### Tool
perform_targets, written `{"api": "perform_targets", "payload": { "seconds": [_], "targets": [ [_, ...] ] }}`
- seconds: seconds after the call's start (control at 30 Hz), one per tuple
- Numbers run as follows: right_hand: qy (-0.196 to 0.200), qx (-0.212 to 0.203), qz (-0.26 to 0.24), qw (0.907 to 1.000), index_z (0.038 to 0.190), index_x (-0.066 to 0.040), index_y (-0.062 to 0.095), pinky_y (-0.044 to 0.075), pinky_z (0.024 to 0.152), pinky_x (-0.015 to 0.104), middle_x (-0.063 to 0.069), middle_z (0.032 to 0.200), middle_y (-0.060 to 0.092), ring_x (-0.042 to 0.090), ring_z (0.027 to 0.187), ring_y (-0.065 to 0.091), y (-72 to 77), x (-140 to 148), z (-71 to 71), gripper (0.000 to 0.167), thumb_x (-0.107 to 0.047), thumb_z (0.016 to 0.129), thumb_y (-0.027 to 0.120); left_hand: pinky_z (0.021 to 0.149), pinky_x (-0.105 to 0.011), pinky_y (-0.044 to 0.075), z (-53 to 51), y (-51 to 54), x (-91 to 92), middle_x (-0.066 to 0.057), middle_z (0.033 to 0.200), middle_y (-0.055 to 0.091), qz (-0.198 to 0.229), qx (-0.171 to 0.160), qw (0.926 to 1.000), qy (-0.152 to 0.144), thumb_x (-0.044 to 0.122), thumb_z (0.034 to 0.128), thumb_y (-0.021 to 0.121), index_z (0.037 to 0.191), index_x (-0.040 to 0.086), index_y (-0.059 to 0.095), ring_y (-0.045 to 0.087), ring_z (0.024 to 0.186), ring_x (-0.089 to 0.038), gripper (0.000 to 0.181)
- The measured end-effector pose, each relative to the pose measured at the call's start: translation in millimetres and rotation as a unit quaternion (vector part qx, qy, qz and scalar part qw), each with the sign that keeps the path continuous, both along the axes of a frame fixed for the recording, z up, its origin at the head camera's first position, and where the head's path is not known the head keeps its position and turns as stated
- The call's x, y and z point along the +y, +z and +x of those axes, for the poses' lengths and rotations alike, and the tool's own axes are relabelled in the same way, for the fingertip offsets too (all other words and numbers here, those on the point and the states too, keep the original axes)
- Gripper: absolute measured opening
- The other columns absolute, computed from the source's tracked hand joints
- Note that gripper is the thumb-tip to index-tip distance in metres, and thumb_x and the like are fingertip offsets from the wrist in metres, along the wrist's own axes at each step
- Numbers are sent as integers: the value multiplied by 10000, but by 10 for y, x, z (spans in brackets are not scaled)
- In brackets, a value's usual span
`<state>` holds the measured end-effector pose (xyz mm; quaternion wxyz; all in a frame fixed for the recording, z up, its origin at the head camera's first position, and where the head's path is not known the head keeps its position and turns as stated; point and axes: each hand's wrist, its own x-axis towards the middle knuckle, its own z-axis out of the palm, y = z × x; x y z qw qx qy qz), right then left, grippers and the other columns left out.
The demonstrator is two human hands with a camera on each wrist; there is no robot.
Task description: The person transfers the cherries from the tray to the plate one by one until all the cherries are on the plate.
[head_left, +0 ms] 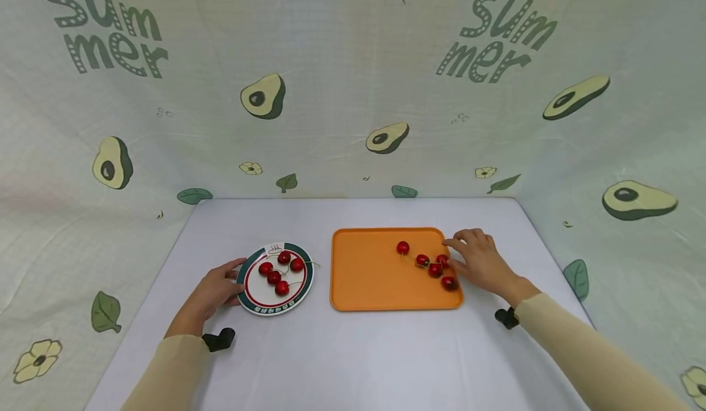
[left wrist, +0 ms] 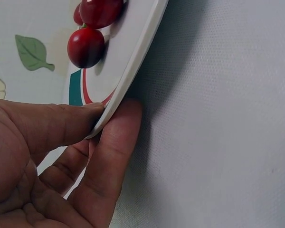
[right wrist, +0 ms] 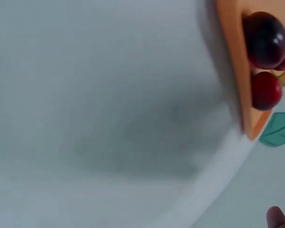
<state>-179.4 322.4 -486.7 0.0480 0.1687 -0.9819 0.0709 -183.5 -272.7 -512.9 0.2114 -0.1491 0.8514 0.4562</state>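
My left hand [head_left: 208,291] pinches the left rim of a round white plate [head_left: 259,294] with a green and red border. In the left wrist view the thumb lies on top of the plate's rim [left wrist: 133,66], with fingers beneath. Several red cherries [head_left: 274,277] with stems lie on the plate. My right hand [head_left: 481,263] is at the right edge of an orange tray [head_left: 364,270], fingers spread and slightly bent, holding nothing visible. Close to its fingers, several cherries [head_left: 435,270] lie in the tray's right part. Only fingertips [right wrist: 276,217] show in the right wrist view, apart from the tray.
Both plate and tray stand on a white table [head_left: 386,356], with a gap between them. Behind and beside the table hangs a pale cloth [head_left: 320,49] printed with avocados and leaves. A cherry stem [head_left: 315,264] reaches past the plate's right rim.
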Motion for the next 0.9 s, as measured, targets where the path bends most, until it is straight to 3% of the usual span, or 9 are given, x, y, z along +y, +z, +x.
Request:
{"api": "perform_targets", "payload": {
  "seconds": [0.43,0.9],
  "targets": [
    [-58,-310,-240,9992,1327,-137,726,396,1050,616,162,1283,565,408,1239,439,-220,106,-46,439,-254,917,830,735,-292,594,-1,-18,3,-285,1469,405,-5,11,10000,4,32,970,679,1654,154,340,591,1021,-288,773],
    [-98,-422,-301,9986,1258,-105,742,406,1020,589,170,1266,585,386,1197,457,-254,69,-87,387,-262,916,832,731,-287,588,4,-2,-6,-280,1458,398,73,-13,10000,9,43,970,683,1656,162,338,591,989,-270,777]
  ]
}}
